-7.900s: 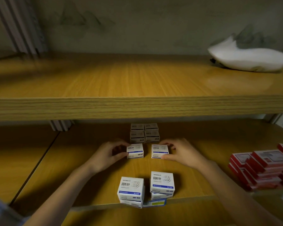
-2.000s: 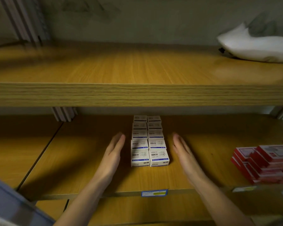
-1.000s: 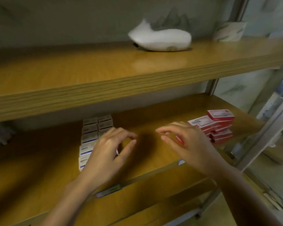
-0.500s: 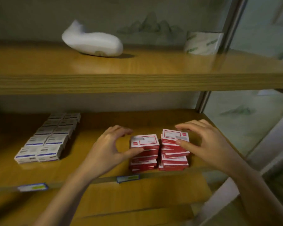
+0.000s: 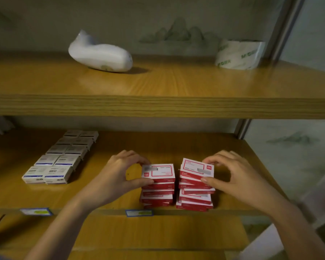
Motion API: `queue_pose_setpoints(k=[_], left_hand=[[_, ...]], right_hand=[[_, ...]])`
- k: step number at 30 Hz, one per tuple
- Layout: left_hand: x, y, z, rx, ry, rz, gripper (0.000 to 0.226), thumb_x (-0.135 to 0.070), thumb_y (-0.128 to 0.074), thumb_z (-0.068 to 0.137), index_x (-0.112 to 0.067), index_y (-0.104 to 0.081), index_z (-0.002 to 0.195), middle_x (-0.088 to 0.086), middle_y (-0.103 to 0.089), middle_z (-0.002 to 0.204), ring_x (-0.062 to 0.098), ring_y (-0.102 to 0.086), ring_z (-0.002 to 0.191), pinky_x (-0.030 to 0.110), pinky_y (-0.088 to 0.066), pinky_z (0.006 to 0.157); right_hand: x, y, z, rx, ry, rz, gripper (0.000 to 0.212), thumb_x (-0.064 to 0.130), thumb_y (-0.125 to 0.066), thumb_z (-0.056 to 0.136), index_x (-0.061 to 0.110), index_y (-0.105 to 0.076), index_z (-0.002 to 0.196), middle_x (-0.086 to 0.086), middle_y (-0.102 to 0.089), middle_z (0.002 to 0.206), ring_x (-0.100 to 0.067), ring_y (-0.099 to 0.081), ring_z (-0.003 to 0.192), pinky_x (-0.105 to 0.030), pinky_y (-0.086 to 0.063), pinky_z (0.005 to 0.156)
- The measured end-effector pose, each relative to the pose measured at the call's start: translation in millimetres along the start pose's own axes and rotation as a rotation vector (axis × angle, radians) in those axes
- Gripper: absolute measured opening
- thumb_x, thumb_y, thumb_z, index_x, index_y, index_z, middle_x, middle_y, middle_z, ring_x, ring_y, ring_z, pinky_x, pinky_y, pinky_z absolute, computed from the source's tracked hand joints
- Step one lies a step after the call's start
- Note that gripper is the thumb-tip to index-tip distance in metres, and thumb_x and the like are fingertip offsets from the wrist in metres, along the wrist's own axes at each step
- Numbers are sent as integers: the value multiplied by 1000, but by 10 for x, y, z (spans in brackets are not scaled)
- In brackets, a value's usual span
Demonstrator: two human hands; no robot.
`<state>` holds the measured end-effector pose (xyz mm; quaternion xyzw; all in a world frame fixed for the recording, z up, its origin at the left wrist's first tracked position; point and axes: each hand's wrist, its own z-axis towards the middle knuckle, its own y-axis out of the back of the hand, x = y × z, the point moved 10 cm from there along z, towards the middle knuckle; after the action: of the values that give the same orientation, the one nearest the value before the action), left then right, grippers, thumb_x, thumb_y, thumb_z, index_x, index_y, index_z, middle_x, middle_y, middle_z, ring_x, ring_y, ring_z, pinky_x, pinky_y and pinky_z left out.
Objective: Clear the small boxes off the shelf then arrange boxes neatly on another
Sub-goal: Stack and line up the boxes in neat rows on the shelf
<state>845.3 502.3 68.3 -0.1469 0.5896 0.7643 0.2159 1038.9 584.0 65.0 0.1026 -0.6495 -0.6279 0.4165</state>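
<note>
Mostly unreadable labels (image 5: 162, 171) on red boxes (image 5: 195, 199)

Two stacks of small red-and-white boxes (image 5: 158, 186) side by side at lower centre, near the lower shelf (image 5: 195, 147) front edge, right stack askew, tops pinched by left hand (image 5: 114, 173) and right hand (image 5: 238, 177), white-and-blue boxes (image 5: 60, 158) in two tidy rows at middle left

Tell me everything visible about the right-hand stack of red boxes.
The right stack is a pile of flat red-and-white boxes, seemingly cardboard, white tops framed in red with small print. It stands near the front edge of the lower shelf, beside the left stack, a narrow gap between. Its boxes lie unevenly, the top one tilted. The right hand pinches the top box, fingers at the far edge, thumb at the near edge.
</note>
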Motion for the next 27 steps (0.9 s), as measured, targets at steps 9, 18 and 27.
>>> queue_pose_setpoints(k=[9, 18, 27], left_hand=[[321, 280, 371, -147, 71, -124, 50, -41, -65, 72, -19, -57, 115, -3, -59, 113, 10, -53, 106, 25, -42, 88], [1026, -253, 1069, -104, 158, -301, 36, -8, -74, 72, -5, -60, 105, 6, -51, 99, 14, -50, 85, 14, -41, 71], [1548, -862, 1202, 48, 344, -354, 38, -7, -64, 81, -3, -51, 117, 18, -48, 123, 30, -46, 115, 35, -41, 94]], right_hand=[[-97, 188, 347, -20, -26, 86, 43, 44, -59, 78, 30, -49, 118, 11, -54, 113, -1, -49, 101, -26, -45, 84], [-496, -62, 1009, -6, -77, 245, 37, 35, -66, 78, 26, -53, 112, 12, -52, 101, -7, -53, 94, -17, -44, 78], [-1057, -654, 1386, 64, -180, 188, 47, 29, -65, 80, 18, -49, 123, -2, -55, 115, -12, -50, 98, -24, -43, 78]])
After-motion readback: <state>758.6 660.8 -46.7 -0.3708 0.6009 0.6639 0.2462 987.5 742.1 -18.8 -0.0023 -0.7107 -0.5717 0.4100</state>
